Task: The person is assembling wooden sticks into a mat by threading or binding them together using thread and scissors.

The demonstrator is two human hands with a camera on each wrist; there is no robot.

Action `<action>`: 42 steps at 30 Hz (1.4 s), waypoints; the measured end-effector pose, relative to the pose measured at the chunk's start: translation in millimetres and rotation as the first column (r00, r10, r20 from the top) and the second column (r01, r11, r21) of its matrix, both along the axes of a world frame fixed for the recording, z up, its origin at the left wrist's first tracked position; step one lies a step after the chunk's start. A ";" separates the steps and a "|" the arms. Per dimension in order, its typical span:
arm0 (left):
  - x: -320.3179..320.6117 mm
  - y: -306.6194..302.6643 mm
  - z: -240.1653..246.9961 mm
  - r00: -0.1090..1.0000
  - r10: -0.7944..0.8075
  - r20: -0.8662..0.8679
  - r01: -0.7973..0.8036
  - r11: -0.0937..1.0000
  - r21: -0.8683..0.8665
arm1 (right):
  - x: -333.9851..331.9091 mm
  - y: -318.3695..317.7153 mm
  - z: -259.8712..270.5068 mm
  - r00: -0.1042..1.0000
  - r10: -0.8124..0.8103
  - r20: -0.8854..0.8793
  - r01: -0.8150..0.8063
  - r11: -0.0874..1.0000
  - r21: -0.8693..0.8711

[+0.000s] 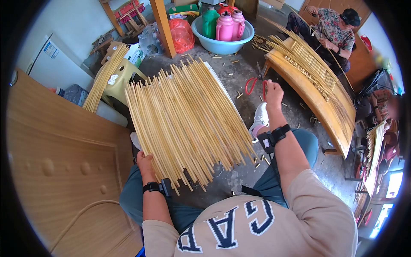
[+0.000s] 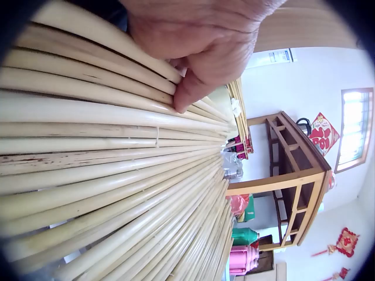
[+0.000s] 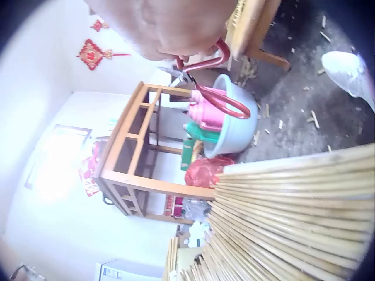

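A wide mat of thin, pale yellow canes (image 1: 188,120) lies side by side in front of the person, its ends uneven. The left hand (image 1: 145,166) grips the mat's left edge near the close end. Seen from the left wrist, the thumb (image 2: 190,91) lies over the outer canes while the other fingers are mostly hidden. Off the mat's right side, the right hand (image 1: 274,95) holds red-handled scissors (image 3: 186,78) by one handle. Their blades point away from the person, and the other handle loop swings wide.
To the right stands a curved wooden bench (image 1: 317,90) bearing another cane piece, with a seated person (image 1: 334,34) behind it. A blue basin (image 1: 224,48) holds thermoses. A cane bundle (image 1: 107,77) leans over a stool at left. Cut cane bits litter the floor.
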State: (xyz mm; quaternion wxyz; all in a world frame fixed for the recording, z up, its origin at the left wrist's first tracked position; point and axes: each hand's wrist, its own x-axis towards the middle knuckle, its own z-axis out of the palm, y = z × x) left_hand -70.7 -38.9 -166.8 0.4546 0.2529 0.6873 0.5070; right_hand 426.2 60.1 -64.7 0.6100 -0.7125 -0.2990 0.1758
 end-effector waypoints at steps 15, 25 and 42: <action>-5.9 1.1 -13.2 0.990 -0.100 -0.101 0.105 0.993 0.049 | 168.8 -44.4 106.3 0.572 0.504 0.647 -0.008 0.792 -0.610; 12.6 -5.1 11.3 0.981 -0.142 -0.135 0.149 0.988 0.042 | 188.9 -151.5 -143.4 0.804 0.484 0.345 0.153 0.392 -0.907; 8.6 -7.0 -8.4 0.964 -0.115 -0.241 0.131 0.990 0.049 | 185.7 -65.1 -79.6 0.599 0.749 0.283 -0.238 0.503 -0.831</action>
